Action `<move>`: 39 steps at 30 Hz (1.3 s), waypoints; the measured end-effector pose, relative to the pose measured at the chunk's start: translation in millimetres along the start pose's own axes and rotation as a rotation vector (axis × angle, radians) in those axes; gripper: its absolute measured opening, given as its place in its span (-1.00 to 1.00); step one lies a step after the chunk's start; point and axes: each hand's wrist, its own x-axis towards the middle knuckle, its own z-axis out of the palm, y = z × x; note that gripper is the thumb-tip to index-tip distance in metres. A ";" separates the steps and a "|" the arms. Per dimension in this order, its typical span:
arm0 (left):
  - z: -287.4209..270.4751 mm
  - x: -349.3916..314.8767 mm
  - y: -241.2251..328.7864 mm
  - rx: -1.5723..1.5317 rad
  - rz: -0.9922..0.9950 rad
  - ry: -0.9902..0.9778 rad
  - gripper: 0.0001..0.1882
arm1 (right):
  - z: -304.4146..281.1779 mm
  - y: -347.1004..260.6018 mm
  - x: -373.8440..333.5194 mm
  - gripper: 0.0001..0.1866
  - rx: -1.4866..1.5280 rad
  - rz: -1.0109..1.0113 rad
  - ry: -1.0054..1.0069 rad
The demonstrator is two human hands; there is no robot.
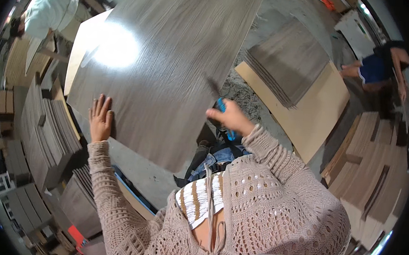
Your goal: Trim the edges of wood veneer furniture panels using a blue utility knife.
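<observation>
A large grey-brown wood-grain panel (170,73) lies in front of me, with a bright light glare on its left part. My left hand (100,120) rests on the panel's near left edge, fingers stretched out flat. Beside the panel's right edge, my right hand (233,117) is closed around a blue-handled file-like tool (222,104). Its dark, narrow blade points up and left over the panel edge and is blurred, so its exact kind is unclear. Both of my forearms wear a beige knitted sleeve.
To the right, several smaller wood-grain panels (290,57) are stacked on a pale board (309,116). Shavings (246,99) litter the floor beside them. More panel stacks stand left (47,131) and far right (373,158). One person (51,12) bends at upper left; another (381,69) is at right.
</observation>
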 end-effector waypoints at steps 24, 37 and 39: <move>48.1 117.8 366.3 0.008 0.315 0.198 -0.37 | -116.8 -29.9 25.2 -0.73 -0.949 -0.045 0.937; 29.1 83.9 369.4 -0.114 0.315 0.131 -0.28 | -197.0 -38.7 58.0 -0.71 -0.915 -0.011 1.031; 26.9 78.0 364.3 -0.103 0.305 0.118 -0.26 | -211.6 -40.6 64.0 -0.68 -0.912 0.025 1.030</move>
